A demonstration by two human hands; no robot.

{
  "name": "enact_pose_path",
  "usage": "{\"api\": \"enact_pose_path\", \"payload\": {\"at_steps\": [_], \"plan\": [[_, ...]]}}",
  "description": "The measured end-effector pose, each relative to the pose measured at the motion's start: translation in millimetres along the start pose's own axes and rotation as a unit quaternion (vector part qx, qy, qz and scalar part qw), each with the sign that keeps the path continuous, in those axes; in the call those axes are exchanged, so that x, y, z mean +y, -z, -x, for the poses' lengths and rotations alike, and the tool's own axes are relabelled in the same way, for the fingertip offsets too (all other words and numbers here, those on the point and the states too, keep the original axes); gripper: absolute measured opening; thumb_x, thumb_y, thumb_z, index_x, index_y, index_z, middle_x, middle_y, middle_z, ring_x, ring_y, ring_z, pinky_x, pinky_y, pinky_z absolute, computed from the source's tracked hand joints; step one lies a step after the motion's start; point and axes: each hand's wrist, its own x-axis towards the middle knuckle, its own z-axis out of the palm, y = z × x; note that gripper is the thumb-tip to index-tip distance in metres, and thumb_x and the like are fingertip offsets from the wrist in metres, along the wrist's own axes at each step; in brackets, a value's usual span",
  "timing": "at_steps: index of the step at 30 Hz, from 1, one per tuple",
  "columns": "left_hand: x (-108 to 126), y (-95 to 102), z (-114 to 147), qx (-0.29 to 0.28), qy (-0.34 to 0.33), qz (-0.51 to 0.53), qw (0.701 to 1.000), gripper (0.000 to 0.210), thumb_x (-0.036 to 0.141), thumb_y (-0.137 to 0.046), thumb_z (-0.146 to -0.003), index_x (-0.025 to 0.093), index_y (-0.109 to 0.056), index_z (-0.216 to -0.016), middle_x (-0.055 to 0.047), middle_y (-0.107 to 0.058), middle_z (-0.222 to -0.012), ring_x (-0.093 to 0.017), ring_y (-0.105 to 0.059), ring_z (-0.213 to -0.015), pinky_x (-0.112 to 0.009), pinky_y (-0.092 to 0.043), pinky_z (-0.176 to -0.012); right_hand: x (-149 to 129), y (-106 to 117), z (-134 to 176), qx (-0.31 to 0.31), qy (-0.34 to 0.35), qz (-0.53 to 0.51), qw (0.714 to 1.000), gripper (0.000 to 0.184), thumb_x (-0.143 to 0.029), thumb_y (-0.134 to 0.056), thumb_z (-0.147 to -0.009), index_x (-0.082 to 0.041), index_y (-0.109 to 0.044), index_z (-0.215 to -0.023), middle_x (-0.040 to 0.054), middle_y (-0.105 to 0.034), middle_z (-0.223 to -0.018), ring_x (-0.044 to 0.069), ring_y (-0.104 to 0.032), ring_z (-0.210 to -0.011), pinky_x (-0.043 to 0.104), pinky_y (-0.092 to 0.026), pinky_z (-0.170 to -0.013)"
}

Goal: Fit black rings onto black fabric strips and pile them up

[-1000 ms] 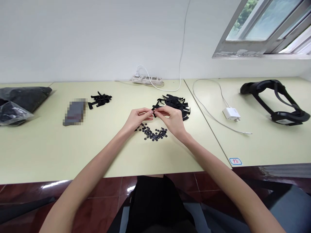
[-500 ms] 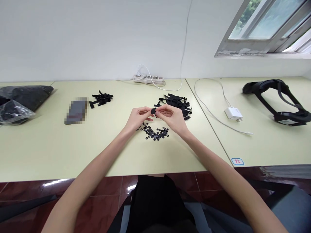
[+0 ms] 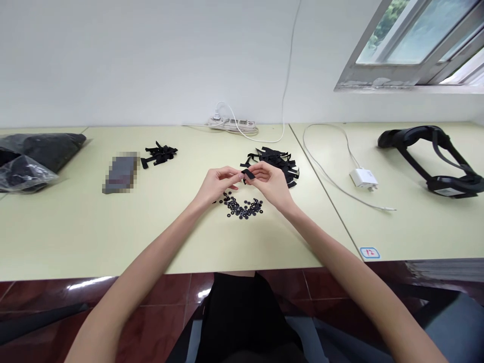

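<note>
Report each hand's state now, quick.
Left hand: fingertips pinched on the small black strap piece.
Right hand: closed on the same strap piece, above the black washers.

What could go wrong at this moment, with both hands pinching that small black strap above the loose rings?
The black strap piece is held only by the fingertips of the left hand and right hand; it could slip out. The wrists hover just over the loose black rings, so a nudge may scatter them toward the table edge.
</note>
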Motion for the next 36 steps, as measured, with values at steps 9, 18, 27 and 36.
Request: {"api": "enact_pose_path", "payload": {"at_steps": [9, 18, 27, 36], "plan": [[4.9, 0.7, 0.6, -0.002, -0.015, -0.025, 1.0, 0.043, 0.064, -0.082, -0.09, 0.022, -0.085, -0.097, -0.011, -0.08, -0.111, -0.025, -0.074, -0.101, -0.038, -0.064, -0.086, 0.9, 4.4, -0.8, -0.052, -0.035, -0.03, 0.998, 0.031, -0.05, -0.086, -0.089, -0.024, -0.079, -0.103, 0.0057, -0.078, -0.106, 0.022, -0.076, -0.097, 0.039, -0.068, -0.086], [-2.7, -1.4, 0.1, -0.009, -0.035, -0.035, 0.999, 0.048, 0.067, -0.076, -0.093, 0.02, -0.083, -0.1, -0.013, -0.08, -0.111, -0.024, -0.073, -0.099, -0.035, -0.062, -0.082, 8.2, 5.4, -1.9, -0.067, -0.03, -0.056, 0.996, 0.035, -0.053, -0.088, -0.088, -0.023, -0.077, -0.103, 0.005, -0.078, -0.104, 0.022, -0.08, -0.092, 0.045, -0.065, -0.098], [-0.3, -1.1, 0.4, -0.004, -0.06, -0.052, 0.997, 0.035, 0.056, -0.072, -0.098, 0.023, -0.076, -0.106, -0.009, -0.077, -0.115, -0.023, -0.073, -0.105, -0.034, -0.061, -0.089, 4.4, 0.7, -3.7, -0.037, 0.079, 0.059, 0.994, 0.018, -0.04, -0.069, -0.102, -0.027, -0.079, -0.109, 0.007, -0.076, -0.119, 0.022, -0.072, -0.108, 0.04, -0.061, -0.098], [1.0, 0.6, 5.3, 0.03, -0.149, -0.187, 0.971, 0.026, 0.045, -0.065, -0.104, 0.024, -0.079, -0.11, -0.006, -0.083, -0.112, -0.024, -0.076, -0.099, -0.037, -0.058, -0.093, 9.8, 1.0, -5.0, -0.037, 0.06, 0.035, 0.997, 0.033, -0.056, -0.079, -0.094, -0.025, -0.073, -0.104, 0.005, -0.078, -0.106, 0.022, -0.074, -0.101, 0.039, -0.062, -0.096]]}}
